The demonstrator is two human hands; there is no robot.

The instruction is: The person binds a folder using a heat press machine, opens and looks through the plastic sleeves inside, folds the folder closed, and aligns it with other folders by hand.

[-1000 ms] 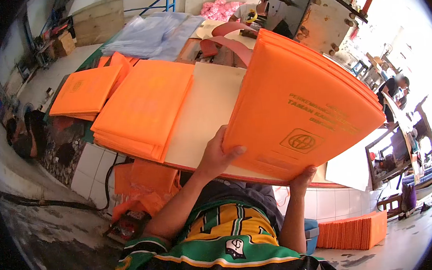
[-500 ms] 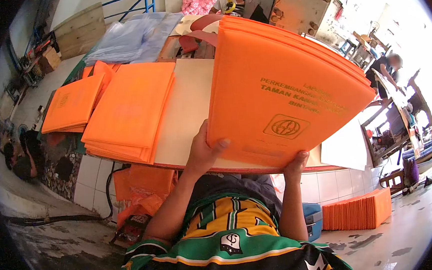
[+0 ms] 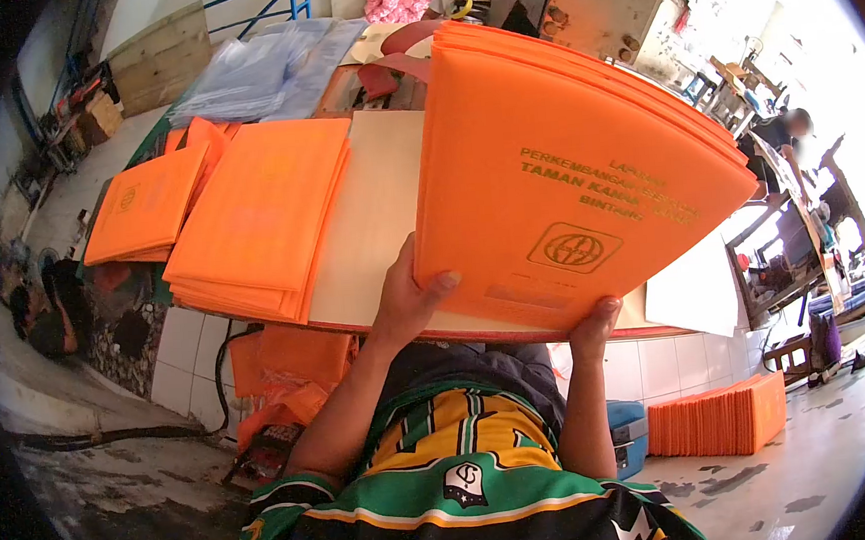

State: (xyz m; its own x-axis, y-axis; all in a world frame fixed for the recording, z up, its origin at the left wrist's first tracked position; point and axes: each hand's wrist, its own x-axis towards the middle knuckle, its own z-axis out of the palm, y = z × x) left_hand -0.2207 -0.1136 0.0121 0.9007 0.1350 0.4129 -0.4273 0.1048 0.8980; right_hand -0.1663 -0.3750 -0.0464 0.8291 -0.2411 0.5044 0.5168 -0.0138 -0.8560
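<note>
Between my two hands, tilted up over the table, is a stack of orange folders (image 3: 517,184) with gold lettering and a round emblem on the front cover. My left hand (image 3: 412,293) grips its lower left edge, thumb on the cover and fingers behind. At the lower right corner my right hand (image 3: 595,327) is closed on the same stack, its thumb on the front. Left of it a pile of orange folders (image 3: 260,217) lies on the table, and a smaller orange pile (image 3: 142,208) sits farther left.
Clear plastic sheets (image 3: 273,70) cover the table's far left. A cream board (image 3: 372,194) lies beneath the held stack. On the floor at right stand a row of orange folders (image 3: 714,419) and a blue box (image 3: 629,439). Another person (image 3: 782,135) works at the far right.
The held stack has shifted very slightly, its top edge a little higher in view. Both hands keep the same grip.
</note>
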